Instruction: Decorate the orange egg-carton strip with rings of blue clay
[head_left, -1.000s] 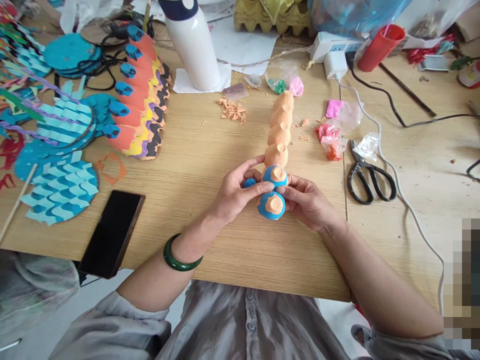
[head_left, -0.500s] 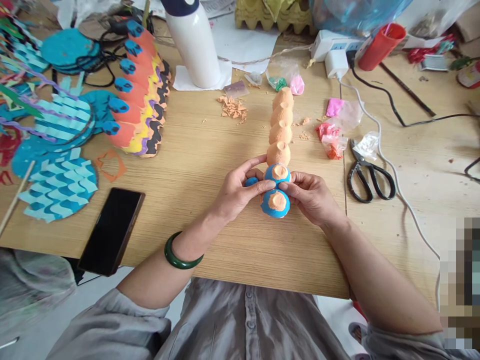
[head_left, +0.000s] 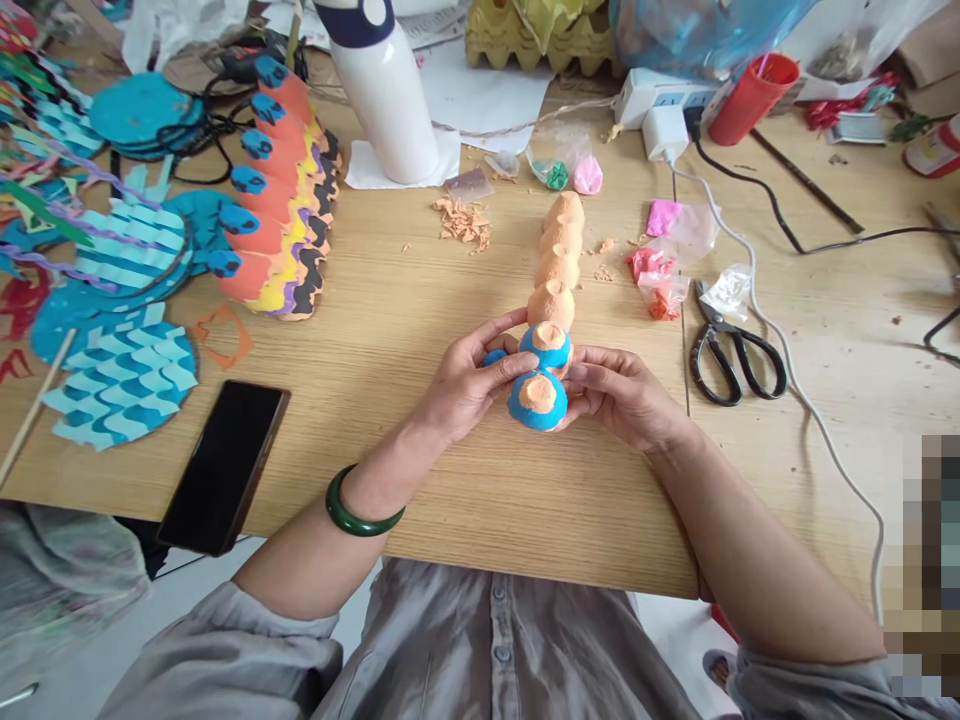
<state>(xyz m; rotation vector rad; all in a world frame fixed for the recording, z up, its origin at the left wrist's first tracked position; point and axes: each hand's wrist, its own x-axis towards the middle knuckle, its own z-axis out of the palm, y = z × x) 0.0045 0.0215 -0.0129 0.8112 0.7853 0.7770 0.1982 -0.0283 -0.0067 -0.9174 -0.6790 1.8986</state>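
Between my hands is a strip of egg-carton cups [head_left: 553, 300], coated in orange, pointing away from me. Its two nearest cups carry blue clay [head_left: 561, 407] around orange tops. My left hand [head_left: 472, 380] is closed on the strip's left side, thumb on the blue near the joint of those two cups. A small blue clay lump [head_left: 493, 357] shows between its fingers. From the right, my right hand [head_left: 619, 395] grips the strip's edge with thumb and fingers, beside the two blue cups. The undersides of the cups and some fingertips are hidden.
Black-handled scissors [head_left: 739, 350] and a white cable [head_left: 780, 340] lie right. Bagged pink and red clay [head_left: 651, 265] sits nearby. Orange scraps [head_left: 463, 222] and a white bottle [head_left: 390, 110] are beyond. Left are a phone [head_left: 225, 465] and a painted egg-carton piece [head_left: 281, 215].
The strip's near end has shifted slightly left and tilted. My right thumb has moved off the blue joint to the strip's right edge; my left hand still holds on.
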